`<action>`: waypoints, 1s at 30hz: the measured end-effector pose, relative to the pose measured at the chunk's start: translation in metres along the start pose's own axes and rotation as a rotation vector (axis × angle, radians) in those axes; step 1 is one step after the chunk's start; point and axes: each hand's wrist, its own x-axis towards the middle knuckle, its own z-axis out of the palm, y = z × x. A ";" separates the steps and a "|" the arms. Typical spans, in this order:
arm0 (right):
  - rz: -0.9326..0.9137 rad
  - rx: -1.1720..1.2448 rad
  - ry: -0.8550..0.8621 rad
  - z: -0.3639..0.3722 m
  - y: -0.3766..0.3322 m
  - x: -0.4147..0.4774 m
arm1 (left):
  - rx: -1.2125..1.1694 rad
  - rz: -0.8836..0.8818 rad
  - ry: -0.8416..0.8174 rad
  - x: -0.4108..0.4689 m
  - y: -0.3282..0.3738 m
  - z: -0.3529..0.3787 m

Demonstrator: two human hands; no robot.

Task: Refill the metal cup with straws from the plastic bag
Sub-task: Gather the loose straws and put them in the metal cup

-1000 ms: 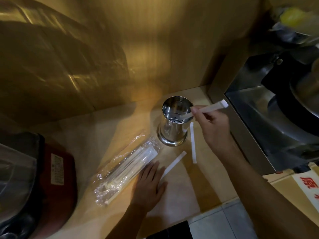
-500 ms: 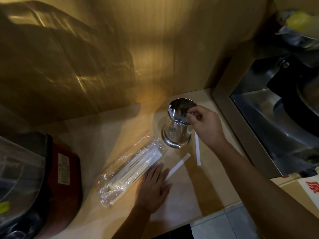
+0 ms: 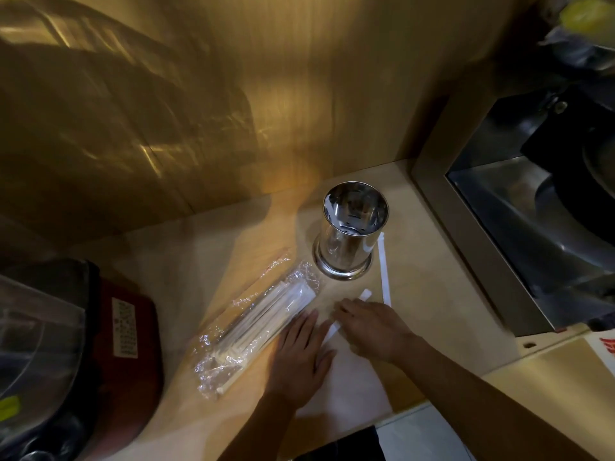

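Note:
A shiny metal cup (image 3: 353,234) stands upright on the wooden counter (image 3: 206,261); inside it I make out only reflections. A clear plastic bag (image 3: 263,322) of paper-wrapped straws lies slanted to its lower left. One wrapped straw (image 3: 384,267) lies just right of the cup. Another wrapped straw (image 3: 364,293) lies slanted below the cup, and my right hand (image 3: 369,327) rests over its middle; the grip is hidden. My left hand (image 3: 301,357) lies flat, fingers apart, beside the bag's near edge, holding nothing.
A dark red appliance (image 3: 133,331) with a clear lid (image 3: 36,327) fills the left. A steel-framed machine (image 3: 492,234) borders the counter on the right. The wooden wall rises close behind the cup. A white sheet (image 3: 352,387) lies under my hands by the front edge.
My right hand put its straw into the cup, then drew back down to the slanted loose straw on the counter. My left hand has stayed flat beside the bag.

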 end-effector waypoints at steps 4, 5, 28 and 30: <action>-0.036 -0.183 0.008 0.001 -0.004 0.000 | 0.002 0.013 0.006 0.000 -0.001 0.000; -0.032 -0.274 0.036 0.000 -0.005 0.000 | 0.008 0.015 0.008 0.000 -0.001 0.001; 0.715 0.800 0.223 -0.002 0.093 -0.002 | 0.035 -0.052 -0.055 0.002 -0.003 0.002; 0.743 0.820 0.221 0.000 0.092 0.004 | 0.032 -0.048 -0.052 0.002 -0.003 0.001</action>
